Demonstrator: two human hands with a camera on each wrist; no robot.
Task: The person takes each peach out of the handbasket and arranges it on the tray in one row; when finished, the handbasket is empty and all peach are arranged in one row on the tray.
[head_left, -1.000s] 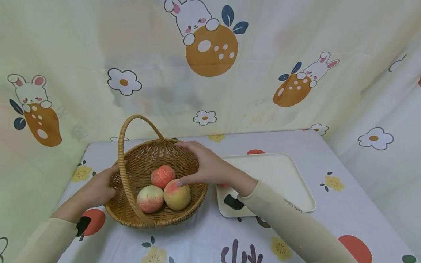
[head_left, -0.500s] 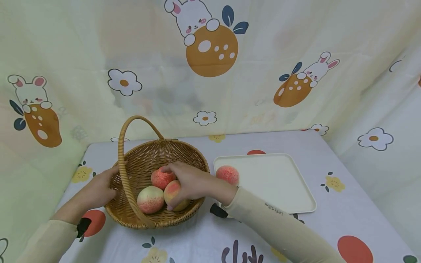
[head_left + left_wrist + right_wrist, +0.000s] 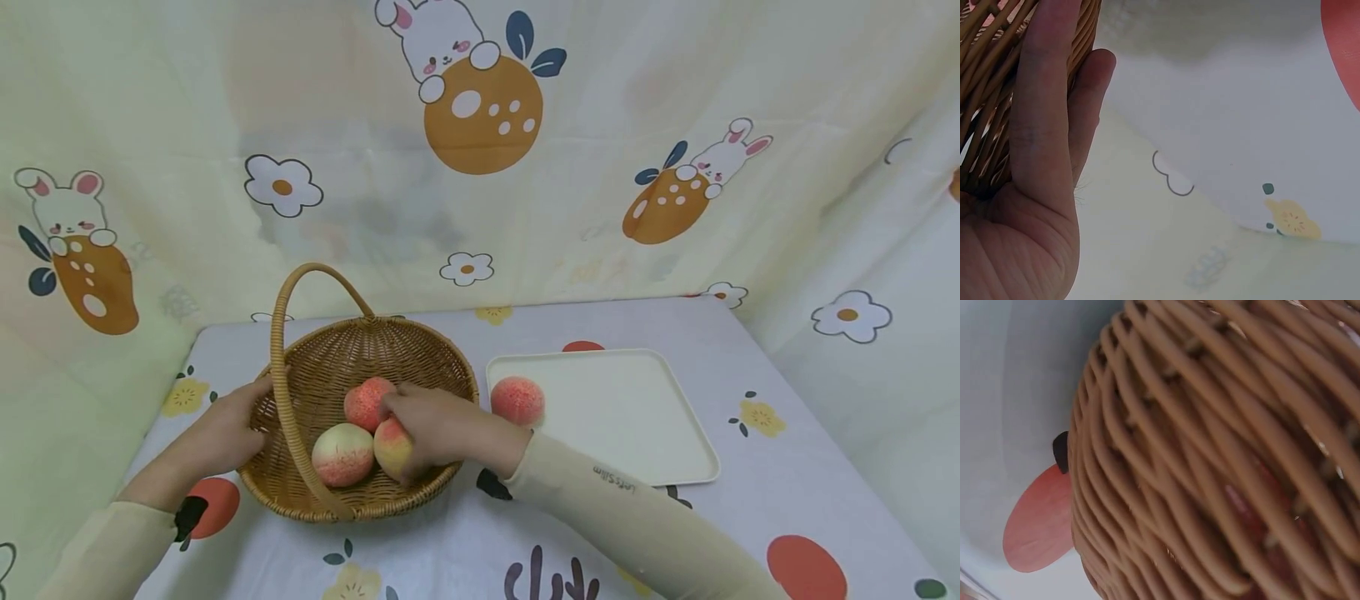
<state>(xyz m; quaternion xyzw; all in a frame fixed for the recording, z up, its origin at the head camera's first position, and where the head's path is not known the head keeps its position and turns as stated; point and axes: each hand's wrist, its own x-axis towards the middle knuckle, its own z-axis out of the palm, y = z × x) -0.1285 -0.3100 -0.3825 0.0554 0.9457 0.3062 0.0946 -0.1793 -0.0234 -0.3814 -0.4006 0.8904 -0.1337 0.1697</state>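
Observation:
A wicker basket (image 3: pixel 438 354) with a tall arched handle stands on the left half of the table. My left hand (image 3: pixel 223 429) holds its left side at the rim; in the left wrist view the fingers (image 3: pixel 1041 125) lie along the woven wall. Inside, my right hand (image 3: pixel 444 427) grips a yellow-and-red peach (image 3: pixel 391 448), covering its right part. Touching or close to it are a red peach (image 3: pixel 365 402) behind and a pale peach with a red lower half (image 3: pixel 342 455) to the left. Wicker (image 3: pixel 1197 450) fills most of the right wrist view, hiding that hand.
To the right of the basket lies a shallow cream tray (image 3: pixel 630 417). One red peach (image 3: pixel 517 401) sits at its left end, just behind my right wrist. A patterned cloth (image 3: pixel 442 550) covers the table, and a curtain (image 3: pixel 360 125) hangs behind it.
My right hand has come down and left from over the basket's right rim, and its fingers have closed on the yellow-and-red peach. My left hand and the basket have stayed put.

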